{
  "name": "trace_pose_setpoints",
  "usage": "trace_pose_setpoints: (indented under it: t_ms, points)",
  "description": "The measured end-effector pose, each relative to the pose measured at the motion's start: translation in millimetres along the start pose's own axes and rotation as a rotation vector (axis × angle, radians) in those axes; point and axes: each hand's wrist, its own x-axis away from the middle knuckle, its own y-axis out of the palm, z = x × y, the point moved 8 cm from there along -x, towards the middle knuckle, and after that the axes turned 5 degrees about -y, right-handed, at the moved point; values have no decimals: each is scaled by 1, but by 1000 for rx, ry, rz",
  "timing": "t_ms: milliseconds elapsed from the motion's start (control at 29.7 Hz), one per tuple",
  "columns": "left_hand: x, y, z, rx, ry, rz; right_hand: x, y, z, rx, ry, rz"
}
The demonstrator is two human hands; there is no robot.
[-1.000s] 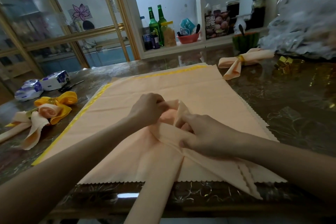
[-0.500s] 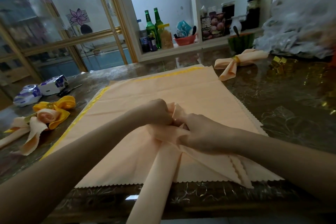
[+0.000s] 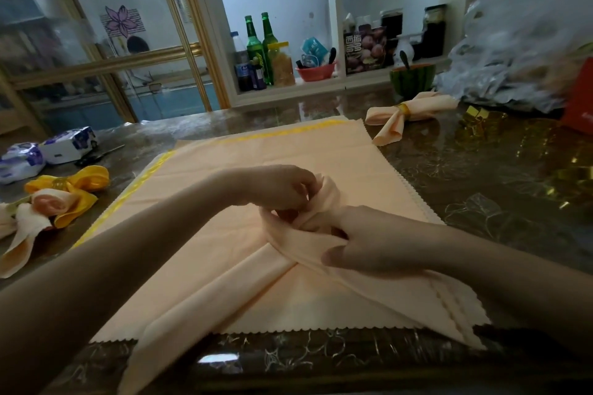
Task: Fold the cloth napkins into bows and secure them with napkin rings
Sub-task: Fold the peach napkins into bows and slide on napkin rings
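A peach napkin folded into a long band (image 3: pixel 224 298) lies crossed on top of a flat stack of peach napkins (image 3: pixel 272 151). My left hand (image 3: pixel 282 186) grips the looped top of the band from above. Just below, my right hand (image 3: pixel 362 244) pinches the band where its two tails cross. One tail runs down left over the table edge, the other to the lower right. A finished peach bow with a gold ring (image 3: pixel 404 114) lies at the back right. Loose gold napkin rings (image 3: pixel 478 114) sit beside it.
Finished yellow and peach bows (image 3: pixel 54 202) lie at the left, with tissue packs (image 3: pixel 48 151) behind them. A watermelon-pattern bowl (image 3: pixel 412 80) and a crinkled plastic bag (image 3: pixel 519 54) stand at the back right, a shelf with green bottles (image 3: pixel 261 45) behind. The dark marble table (image 3: pixel 497 196) shows at the right.
The loop at the top of the band has been gathered and twisted tighter between both hands. My left hand now sits over the loop, and my right hand has shifted down onto the crossing.
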Motion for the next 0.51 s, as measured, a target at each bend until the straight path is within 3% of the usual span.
trace_pose_setpoints:
  t_ms: [135,202,404,506]
  points:
    - [17,8,1,60,-52,-298,-4,2,12,-61,73,20]
    - [19,14,0,-18,-73,-327,-4,3,14,-88,87,43]
    - [5,11,-3,-20,-69,-100,1,-10,22,5,107,80]
    - [-6,-6,1,-94,-24,103,11,-40,55,46,215,158]
